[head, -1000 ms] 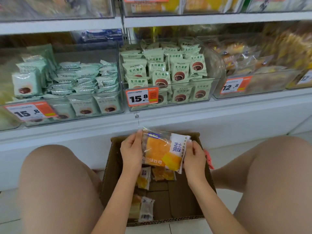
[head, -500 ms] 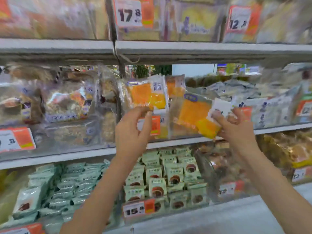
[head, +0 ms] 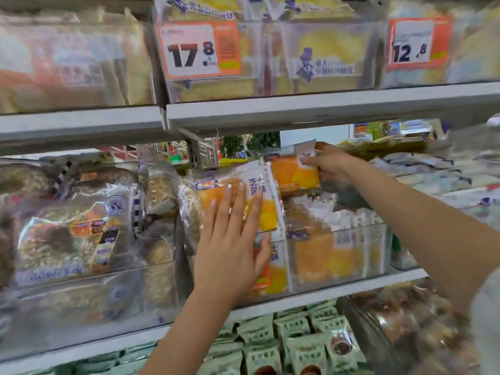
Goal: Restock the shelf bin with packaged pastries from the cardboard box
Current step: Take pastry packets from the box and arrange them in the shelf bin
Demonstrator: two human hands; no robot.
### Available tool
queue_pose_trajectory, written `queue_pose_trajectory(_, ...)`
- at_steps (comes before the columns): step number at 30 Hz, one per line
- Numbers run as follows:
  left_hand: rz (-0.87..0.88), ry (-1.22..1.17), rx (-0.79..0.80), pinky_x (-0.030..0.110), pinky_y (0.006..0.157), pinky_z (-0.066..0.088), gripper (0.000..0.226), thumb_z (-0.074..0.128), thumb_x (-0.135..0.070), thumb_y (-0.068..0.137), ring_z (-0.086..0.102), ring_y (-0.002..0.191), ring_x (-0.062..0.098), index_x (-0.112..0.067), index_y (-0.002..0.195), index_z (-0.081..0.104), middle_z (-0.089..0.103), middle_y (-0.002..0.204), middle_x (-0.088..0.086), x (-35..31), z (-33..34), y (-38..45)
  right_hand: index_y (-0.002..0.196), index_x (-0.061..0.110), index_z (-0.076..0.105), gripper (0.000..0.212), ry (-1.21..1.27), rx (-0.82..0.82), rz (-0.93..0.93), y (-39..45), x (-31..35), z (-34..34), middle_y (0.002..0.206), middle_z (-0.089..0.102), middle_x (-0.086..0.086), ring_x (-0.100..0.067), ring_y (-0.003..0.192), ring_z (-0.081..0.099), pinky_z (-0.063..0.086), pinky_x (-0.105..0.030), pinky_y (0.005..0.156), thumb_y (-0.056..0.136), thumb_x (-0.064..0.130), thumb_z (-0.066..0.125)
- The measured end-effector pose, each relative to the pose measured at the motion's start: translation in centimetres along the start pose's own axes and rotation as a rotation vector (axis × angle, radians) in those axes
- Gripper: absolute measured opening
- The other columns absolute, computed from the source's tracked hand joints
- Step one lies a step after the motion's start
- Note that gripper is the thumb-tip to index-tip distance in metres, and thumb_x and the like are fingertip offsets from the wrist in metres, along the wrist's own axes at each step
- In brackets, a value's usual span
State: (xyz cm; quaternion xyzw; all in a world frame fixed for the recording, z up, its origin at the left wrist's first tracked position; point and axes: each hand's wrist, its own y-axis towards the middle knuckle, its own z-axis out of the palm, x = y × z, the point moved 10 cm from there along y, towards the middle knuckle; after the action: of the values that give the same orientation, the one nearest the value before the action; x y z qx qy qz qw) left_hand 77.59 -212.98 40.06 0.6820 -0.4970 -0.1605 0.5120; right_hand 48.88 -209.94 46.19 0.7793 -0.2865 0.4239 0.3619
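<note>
On the middle shelf stands a clear shelf bin [head: 338, 255] holding several orange-and-white packaged pastries. My left hand [head: 230, 242] lies flat, fingers straight, against one pastry pack [head: 205, 193] at the bin's left front, thumb under its lower edge. Farther back, above the bin, my right hand [head: 328, 163] pinches the white end of a second pastry pack [head: 289, 173]. The cardboard box is out of view.
A bin of dark bread bags [head: 75, 234] sits to the left. The shelf above [head: 270, 109] carries cake packs and price tags 17.8 [head: 198, 50] and 12.8 [head: 416, 44]. Green snack packets [head: 284, 345] fill the shelf below.
Both hands have carried the two packs forward from in front of the shelf into the bin. The left hand went from holding its pack up to pressing it flat; the camera moved closer.
</note>
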Motion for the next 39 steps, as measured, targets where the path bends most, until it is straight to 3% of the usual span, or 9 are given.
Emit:
queue_pose_trajectory(4,-0.011,0.0,-0.017,0.049,0.113,0.024,0.059,0.025,-0.043,0.096,0.025,0.143,0.03,-0.014,0.145,0.037,0.03,0.153,0.013,0.1,-0.2,-0.2,0.126,0.01,0.052,0.042,-0.133,-0.017,-0.048,1.0,-0.4,2.1,0.123,0.058,-0.006,-0.024,0.112,0.056,0.048,-0.033,0.09,0.088,0.019,0.066)
queue_pose_trajectory(9,-0.017,0.002,-0.011,0.048,0.114,0.021,0.061,0.032,-0.044,0.093,0.023,0.143,0.028,-0.014,0.145,0.038,0.03,0.153,0.012,0.0,-0.2,-0.2,0.131,0.001,0.031,0.065,-0.303,-0.174,-0.041,1.1,-0.6,0.7,0.127,0.049,-0.015,-0.031,0.12,0.049,0.042,-0.033,0.088,0.084,0.023,0.07)
queue_pose_trajectory(17,-0.027,-0.004,0.004,0.049,0.112,0.024,0.061,0.034,-0.044,0.092,0.025,0.143,0.029,-0.014,0.145,0.039,0.03,0.153,0.012,0.1,0.0,-0.2,0.14,0.008,0.026,0.057,-0.312,-0.145,-0.008,0.9,-1.2,1.3,0.141,0.042,-0.018,-0.034,0.125,0.046,0.042,-0.035,0.088,0.095,0.027,0.054)
queue_pose_trajectory(21,-0.027,-0.007,-0.008,0.048,0.112,0.024,0.061,0.033,-0.044,0.092,0.027,0.142,0.029,-0.013,0.144,0.041,0.032,0.152,0.013,0.1,-0.1,-0.2,0.137,0.01,0.032,0.05,-0.306,-0.153,-0.049,0.8,-0.7,0.9,0.14,0.044,-0.015,-0.033,0.123,0.047,0.041,-0.032,0.082,0.095,0.023,0.055)
queue_pose_trajectory(26,-0.027,-0.003,-0.017,0.048,0.113,0.023,0.061,0.035,-0.044,0.092,0.028,0.141,0.03,-0.013,0.144,0.04,0.033,0.151,0.013,0.1,0.0,-0.3,0.144,0.013,0.027,0.061,-0.366,-0.06,0.01,0.8,-2.0,1.9,0.145,0.041,-0.014,-0.035,0.128,0.044,0.041,-0.044,0.102,0.094,0.036,0.053)
queue_pose_trajectory(31,-0.032,-0.023,0.013,0.048,0.113,0.023,0.061,0.033,-0.044,0.092,0.029,0.141,0.031,-0.013,0.144,0.04,0.033,0.151,0.013,0.1,0.1,-0.2,0.148,0.011,0.02,0.068,-0.426,-0.034,0.116,0.4,-2.5,1.7,0.15,0.032,-0.016,-0.036,0.132,0.039,0.038,-0.049,0.106,0.095,0.045,0.045)
queue_pose_trajectory(35,-0.026,-0.052,0.039,0.048,0.113,0.022,0.061,0.033,-0.042,0.092,0.027,0.141,0.03,-0.012,0.144,0.041,0.033,0.151,0.014,0.2,0.3,-0.1,0.151,0.009,0.0,0.066,-0.498,-0.138,0.023,-3.0,0.9,0.7,0.152,0.02,-0.023,-0.039,0.134,0.035,0.035,-0.045,0.108,0.101,0.023,0.039)
queue_pose_trajectory(37,0.001,-0.062,0.042,0.047,0.114,0.021,0.058,0.033,-0.04,0.093,0.025,0.142,0.029,-0.011,0.143,0.042,0.034,0.151,0.014,0.0,-0.1,0.0,0.151,0.012,0.012,0.06,-0.374,-0.203,-0.131,-7.4,3.6,0.4,0.149,0.027,-0.019,-0.032,0.125,0.044,0.042,-0.04,0.1,0.097,0.004,0.039)
queue_pose_trajectory(39,0.014,-0.096,0.035,0.045,0.116,0.019,0.055,0.033,-0.036,0.095,0.023,0.143,0.027,-0.012,0.144,0.04,0.033,0.152,0.012,-0.6,-0.7,-0.8,0.14,0.016,0.036,0.061,-0.186,-0.313,-0.335,-13.8,5.7,-0.1,0.137,0.042,-0.01,-0.017,0.115,0.048,0.045,-0.033,0.096,0.088,-0.015,0.036)
